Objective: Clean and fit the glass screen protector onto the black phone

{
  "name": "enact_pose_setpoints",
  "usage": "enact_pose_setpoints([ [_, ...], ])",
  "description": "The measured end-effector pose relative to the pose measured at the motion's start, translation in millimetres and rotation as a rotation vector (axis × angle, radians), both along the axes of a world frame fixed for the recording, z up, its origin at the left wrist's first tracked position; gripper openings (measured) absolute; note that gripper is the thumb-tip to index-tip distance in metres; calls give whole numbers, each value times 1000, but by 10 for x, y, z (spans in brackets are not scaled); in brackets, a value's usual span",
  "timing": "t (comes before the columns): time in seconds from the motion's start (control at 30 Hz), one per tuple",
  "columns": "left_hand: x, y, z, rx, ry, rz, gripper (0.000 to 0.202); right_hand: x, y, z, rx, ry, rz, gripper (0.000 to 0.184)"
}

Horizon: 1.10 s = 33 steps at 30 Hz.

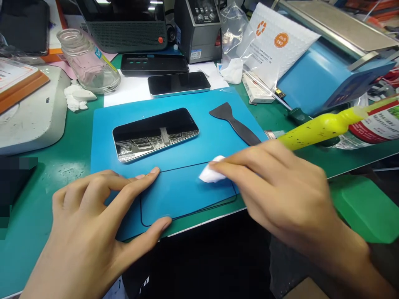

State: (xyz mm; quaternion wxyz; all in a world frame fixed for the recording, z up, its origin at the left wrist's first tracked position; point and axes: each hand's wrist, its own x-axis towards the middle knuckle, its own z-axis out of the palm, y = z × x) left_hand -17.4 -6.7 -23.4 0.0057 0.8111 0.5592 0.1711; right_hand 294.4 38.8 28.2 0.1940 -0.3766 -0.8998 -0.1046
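Note:
A clear glass screen protector (183,195) with a thin black border lies on the blue mat (102,137), its near edge reaching past the mat. My left hand (99,207) is spread at its left end, thumb and index finger on its two long edges. Between the fingertips of my right hand (277,187) is a white wipe (213,171), pressed on the protector's right part. Just beyond lies a smartphone (156,133), its dark screen facing up with reflections. A black plastic scraper (235,123) rests on the mat above my right hand.
Behind the mat lie a second phone (179,84) and a black phone case (154,64). A glass jar (89,62) stands at the back left. To the right are a yellow-handled tool (321,128), a blue box (318,74) and a white padded mailer (276,41).

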Motion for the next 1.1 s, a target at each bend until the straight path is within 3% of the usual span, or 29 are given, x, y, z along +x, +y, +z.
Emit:
enact_pose_setpoints([
  [0.17,-42,-3,-42,5,28,19,68,-93,97,-93,-60,-32,115,31],
  [0.43,-1,-20,-16,-80,-47,61,66,65,-239,-83,-90,-50,89,31],
  [0.6,-71,-1,-59,-3,3,24,70,237,-322,-23,-164,-26,99,31],
  [0.67,-96,18,-85,50,28,-5,72,274,-299,10,-185,0,63,31],
  [0.8,-99,52,-81,51,29,-30,72,137,-131,44,-72,62,-29,32],
  [0.97,-92,43,-63,55,23,-37,72,-153,121,-54,-74,20,127,31],
  [1.1,-69,1,-73,56,18,-11,73,-148,65,-124,-116,26,126,35],
])
